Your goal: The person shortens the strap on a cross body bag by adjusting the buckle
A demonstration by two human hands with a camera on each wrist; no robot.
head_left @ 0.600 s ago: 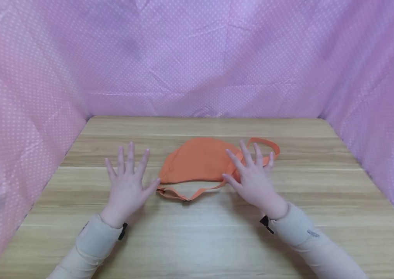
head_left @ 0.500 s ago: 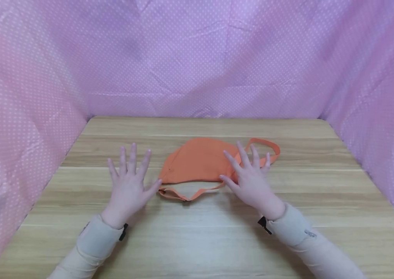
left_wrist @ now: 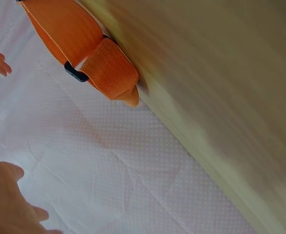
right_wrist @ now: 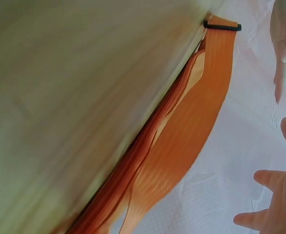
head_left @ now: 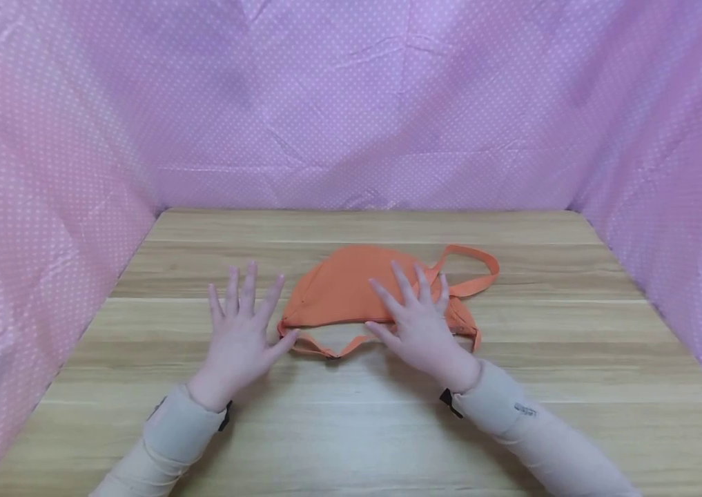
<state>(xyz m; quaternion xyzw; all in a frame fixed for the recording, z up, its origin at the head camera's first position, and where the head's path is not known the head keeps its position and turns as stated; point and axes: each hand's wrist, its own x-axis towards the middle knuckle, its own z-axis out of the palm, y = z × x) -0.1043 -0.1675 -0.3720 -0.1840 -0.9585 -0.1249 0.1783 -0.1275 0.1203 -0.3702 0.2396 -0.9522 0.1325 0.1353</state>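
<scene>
An orange cloth bag [head_left: 344, 286] with a rounded top lies flat at the middle of the table. Its strap [head_left: 476, 284] forms a loop at the right, and more strap runs along the near edge. A black slider [left_wrist: 75, 71] sits on the strap in the left wrist view. My left hand [head_left: 240, 352] is spread with straight fingers, its thumb near the bag's left corner. My right hand [head_left: 422, 335], also spread, is over the bag's right part and hides some of it. Neither hand holds anything; contact with the bag cannot be told.
The wooden table [head_left: 351, 428] has rounded far corners. Pink dotted cloth [head_left: 351, 103] hangs behind it and along both sides. Grey bands [head_left: 183, 424] with black pieces are round both wrists.
My right hand has moved left across the bag, uncovering its right end. My left hand has shifted a little right and nearer to me. The bag stays nearly where it was.
</scene>
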